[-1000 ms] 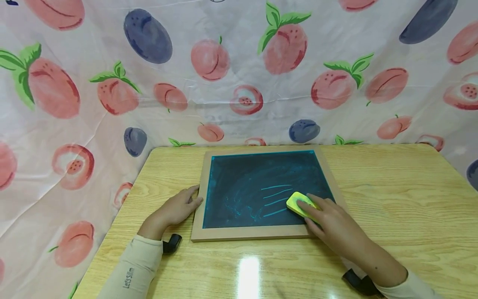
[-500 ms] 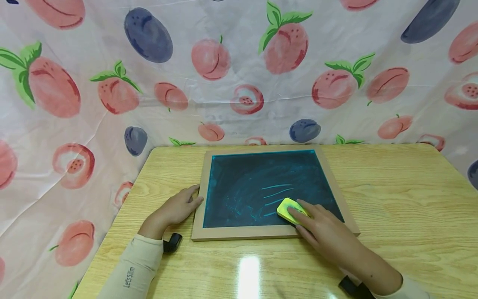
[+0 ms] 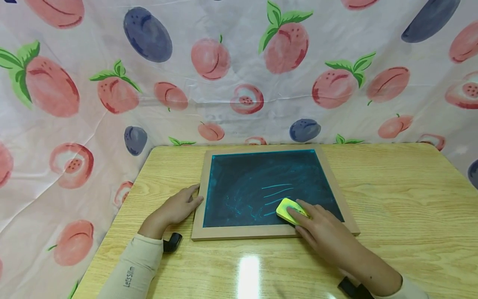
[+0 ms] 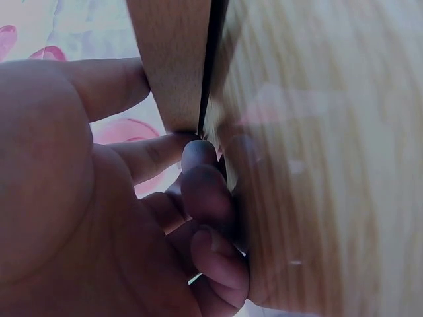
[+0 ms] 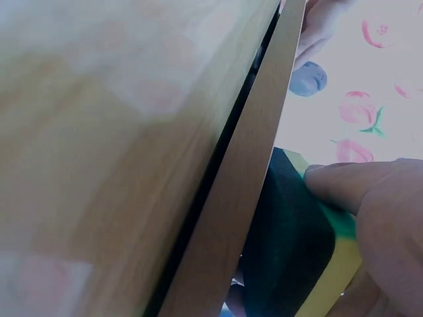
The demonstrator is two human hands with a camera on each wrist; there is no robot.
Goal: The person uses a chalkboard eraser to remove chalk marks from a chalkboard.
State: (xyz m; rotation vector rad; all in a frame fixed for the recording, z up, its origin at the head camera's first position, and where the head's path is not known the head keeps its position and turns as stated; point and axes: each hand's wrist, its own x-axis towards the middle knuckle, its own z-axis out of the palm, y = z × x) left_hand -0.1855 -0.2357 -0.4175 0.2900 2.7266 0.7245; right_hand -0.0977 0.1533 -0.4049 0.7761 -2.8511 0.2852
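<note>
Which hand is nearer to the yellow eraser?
The right: the right hand grips the yellow eraser itself, while the left hand is farther off, touching the board's left frame.

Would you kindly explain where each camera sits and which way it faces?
Head: worn on the head, looking forward and down at the chalkboard; the left hand, right hand and sleeves show.
Left wrist: worn there, looking at the wooden frame and tabletop; left hand close up.
Right wrist: worn there, looking at the eraser and frame; right hand, apparently left hand too.
Head and right wrist views share the eraser.
</note>
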